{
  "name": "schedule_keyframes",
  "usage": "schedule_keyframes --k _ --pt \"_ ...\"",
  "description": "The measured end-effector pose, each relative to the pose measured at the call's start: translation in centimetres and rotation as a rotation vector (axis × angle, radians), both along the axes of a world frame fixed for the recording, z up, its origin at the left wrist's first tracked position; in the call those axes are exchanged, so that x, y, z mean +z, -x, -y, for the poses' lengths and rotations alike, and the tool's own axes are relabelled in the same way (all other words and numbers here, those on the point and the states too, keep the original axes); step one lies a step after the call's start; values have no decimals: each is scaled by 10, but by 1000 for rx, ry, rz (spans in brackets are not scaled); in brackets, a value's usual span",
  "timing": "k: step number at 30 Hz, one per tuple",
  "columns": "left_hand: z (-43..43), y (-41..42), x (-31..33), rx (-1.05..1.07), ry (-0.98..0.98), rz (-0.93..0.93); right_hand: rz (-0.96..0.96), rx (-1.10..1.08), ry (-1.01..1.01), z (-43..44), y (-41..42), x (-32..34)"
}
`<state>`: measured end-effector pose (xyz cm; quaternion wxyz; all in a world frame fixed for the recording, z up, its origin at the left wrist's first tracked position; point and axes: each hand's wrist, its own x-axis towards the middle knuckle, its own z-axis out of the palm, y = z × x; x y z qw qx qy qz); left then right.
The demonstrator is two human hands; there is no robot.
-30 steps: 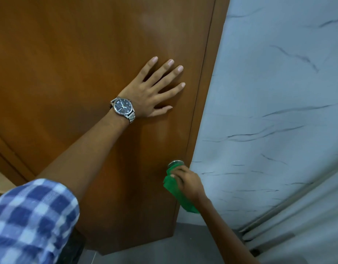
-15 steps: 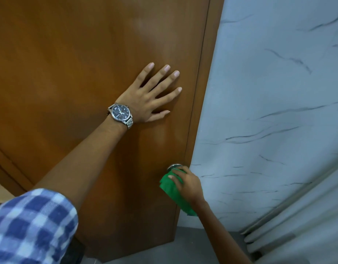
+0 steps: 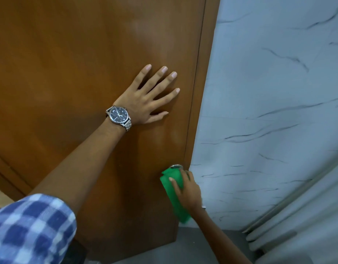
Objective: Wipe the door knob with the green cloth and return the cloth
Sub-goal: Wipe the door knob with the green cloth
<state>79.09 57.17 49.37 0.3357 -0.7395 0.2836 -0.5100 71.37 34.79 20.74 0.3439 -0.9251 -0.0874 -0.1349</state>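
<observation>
You see soft, even indoor light; a pale sheen glares on the door [image 3: 88,73]; faint shadows sit under the left hand [image 3: 143,101]; straight edges bow from wide-angle distortion; the right hand [image 3: 187,191] blurs slightly.

Brown wooden door [image 3: 78,73] — grey-veined marble wall [image 3: 274,111], grey floor [image 3: 198,248].
</observation>
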Motion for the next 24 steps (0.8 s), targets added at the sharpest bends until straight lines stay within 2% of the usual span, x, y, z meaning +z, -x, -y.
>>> schedule_keyframes --k 3,4,5,6,9,12,14,17,20,24 --pt "0 0 -1 -1 1 3 -365 -276 -592 -30 -1 8" --pt "0 0 0 1 -2 0 -458 -352 -739 -36 -3 10" --pt "0 0 0 0 -4 -1 -486 -398 -782 -40 -3 13" --pt "1 0 0 -3 -6 5 -439 -404 -681 -40 -2 14" --pt "0 -1 0 -7 -2 18 -84 -172 13 -26 7 9" --pt "0 0 0 -15 -2 25 176 96 593 12 -6 3" --pt "1 -1 0 -17 1 28 400 180 858 26 -12 3" --pt "0 1 0 -12 -1 35 683 378 1026 28 -15 -1" --pt "1 3 1 -17 -4 31 765 528 1079 22 -18 -5" --pt "1 2 1 -18 -13 40 612 257 913 21 -20 -7"
